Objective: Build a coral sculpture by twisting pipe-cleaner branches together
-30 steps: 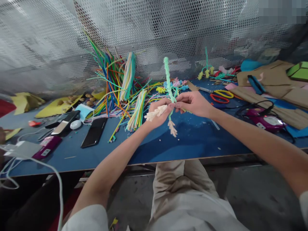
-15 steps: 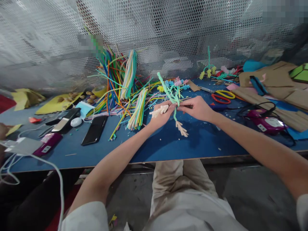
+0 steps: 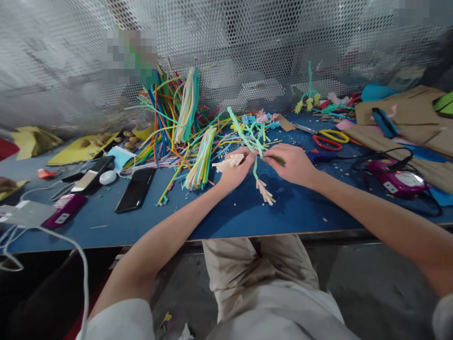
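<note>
Green fuzzy stem (image 3: 242, 133) with cream tips (image 3: 264, 191), pinched in the left hand (image 3: 236, 174); right hand's (image 3: 295, 163) fingertips bunch right by it, can't tell if they're gripping.

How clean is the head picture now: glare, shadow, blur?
Head view throughout: held green stem fairly sharp; soft shadow on the blue table; bright patch on the rightmost purple device, glare or lamp unclear; upper-left pixelation over some colored stems.
</note>
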The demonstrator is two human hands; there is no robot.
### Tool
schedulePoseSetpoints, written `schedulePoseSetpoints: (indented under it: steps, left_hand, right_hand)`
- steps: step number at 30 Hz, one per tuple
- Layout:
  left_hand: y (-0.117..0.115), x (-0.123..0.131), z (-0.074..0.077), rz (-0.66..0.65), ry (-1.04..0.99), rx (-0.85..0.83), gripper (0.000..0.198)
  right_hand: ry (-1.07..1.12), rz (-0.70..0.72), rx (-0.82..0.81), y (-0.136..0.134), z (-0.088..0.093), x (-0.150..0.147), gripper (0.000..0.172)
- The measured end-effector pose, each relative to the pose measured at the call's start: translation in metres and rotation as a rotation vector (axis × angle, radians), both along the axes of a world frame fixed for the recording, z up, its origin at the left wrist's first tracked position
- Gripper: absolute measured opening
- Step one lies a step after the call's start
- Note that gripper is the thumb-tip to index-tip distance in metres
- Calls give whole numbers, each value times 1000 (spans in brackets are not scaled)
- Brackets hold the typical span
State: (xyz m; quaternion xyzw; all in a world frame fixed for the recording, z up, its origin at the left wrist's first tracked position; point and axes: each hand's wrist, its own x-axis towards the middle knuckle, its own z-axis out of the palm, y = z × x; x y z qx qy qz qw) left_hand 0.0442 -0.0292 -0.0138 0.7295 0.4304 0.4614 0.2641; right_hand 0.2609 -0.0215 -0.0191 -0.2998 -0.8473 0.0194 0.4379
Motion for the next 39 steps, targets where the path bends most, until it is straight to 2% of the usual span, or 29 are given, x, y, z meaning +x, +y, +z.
schedulePoseSetpoints:
  steps: [3,6,13,19,27,30,33,39]
  left_hand:
    - [3,-3,-4,-17,32,43,42]
    - [6,-2,-7,-35,-51,10,30]
    - [9,5,-10,-251,-378,-245,25]
    - [10,7,-16,-395,-519,-432,29]
    - [3,10,-11,-355,-483,-422,41]
    - [2,11,-11,-339,-453,-437,51]
    - [2,12,-11,-352,-418,-441,49]
    - [1,11,-11,-267,-261,-446,38]
  right_hand:
    - [0,2,-67,-1,-2,-2,21]
    - [26,-13,-120,-1,-3,-2,20]
    - [8,-105,-156,-1,1,0,18]
    - [85,-34,-295,-5,8,-1,20]
    - [161,6,-344,-9,6,-5,22]
    - [224,6,-383,-7,4,-4,21]
    - [244,8,-400,-5,4,-3,21]
    - [161,-49,-237,-6,6,-2,20]
